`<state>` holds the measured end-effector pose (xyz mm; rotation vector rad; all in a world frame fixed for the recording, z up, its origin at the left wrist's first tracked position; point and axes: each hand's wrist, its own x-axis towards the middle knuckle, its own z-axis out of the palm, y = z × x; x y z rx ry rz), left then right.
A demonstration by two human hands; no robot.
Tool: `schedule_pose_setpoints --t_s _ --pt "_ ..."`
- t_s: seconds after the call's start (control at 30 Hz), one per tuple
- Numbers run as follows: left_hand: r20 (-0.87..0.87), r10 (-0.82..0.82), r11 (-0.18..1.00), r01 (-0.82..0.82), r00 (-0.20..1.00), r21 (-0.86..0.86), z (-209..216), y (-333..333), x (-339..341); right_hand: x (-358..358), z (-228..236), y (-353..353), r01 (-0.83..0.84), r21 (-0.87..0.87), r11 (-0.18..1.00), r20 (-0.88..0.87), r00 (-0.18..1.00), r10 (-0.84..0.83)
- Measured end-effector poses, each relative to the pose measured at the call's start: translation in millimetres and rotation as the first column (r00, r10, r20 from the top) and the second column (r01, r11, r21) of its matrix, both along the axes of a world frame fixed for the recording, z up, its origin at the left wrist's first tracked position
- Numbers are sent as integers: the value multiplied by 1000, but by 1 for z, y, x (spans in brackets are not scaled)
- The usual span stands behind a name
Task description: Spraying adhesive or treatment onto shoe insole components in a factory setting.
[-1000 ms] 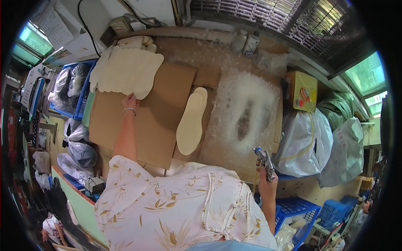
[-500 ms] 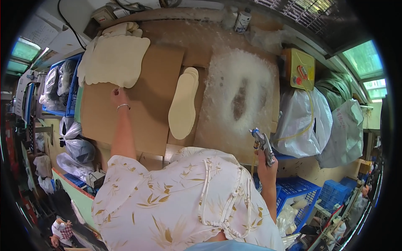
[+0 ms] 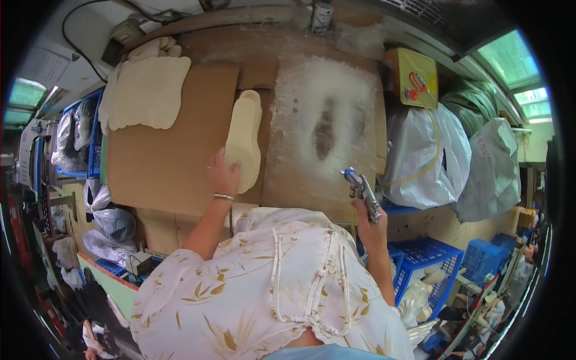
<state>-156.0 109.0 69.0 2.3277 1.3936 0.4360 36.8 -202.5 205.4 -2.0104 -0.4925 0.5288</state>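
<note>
A small stack of cream insoles (image 3: pixel 245 123) lies lengthwise on brown cardboard in front of me, its pieces slightly offset. My left hand (image 3: pixel 222 176) is at the stack's lower left edge, thumb and fingers apart, touching the top insole; it has not visibly closed round any piece. My right hand (image 3: pixel 372 225) is wrapped round a metal spray gun (image 3: pixel 364 195) with a blue part at its front. The gun is held over the near right edge of a cardboard sheet (image 3: pixel 288 180) coated with whitish residue, where a dark insole-shaped patch shows.
Another pile of cream insoles (image 3: pixel 147 90) lies at the far left. A yellow container (image 3: pixel 414 75) with a hose stands at the right, behind white plastic bags (image 3: pixel 429 159). A white can (image 3: pixel 321 18) is at the back. Blue crates (image 3: pixel 426 258) stand lower right.
My left hand has moved right and nearer, from beside the far-left pile to the insole stack. My right hand still grips the spray gun. The view has shifted slightly.
</note>
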Motion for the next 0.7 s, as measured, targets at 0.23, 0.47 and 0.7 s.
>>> schedule_pose_setpoints --t_s 0.23,0.47,0.7 --pt "663 197 756 319 723 -572 22 -14 61 11 -2 -19 23 -22 999 -36 999 -24" --pt "607 481 384 470 632 -795 -38 -56 200 14 -4 -35 83 59 995 -14 997 -82" --pt "246 419 364 86 874 -928 -65 -79 218 18 3 -44 112 49 992 -22 994 -111"
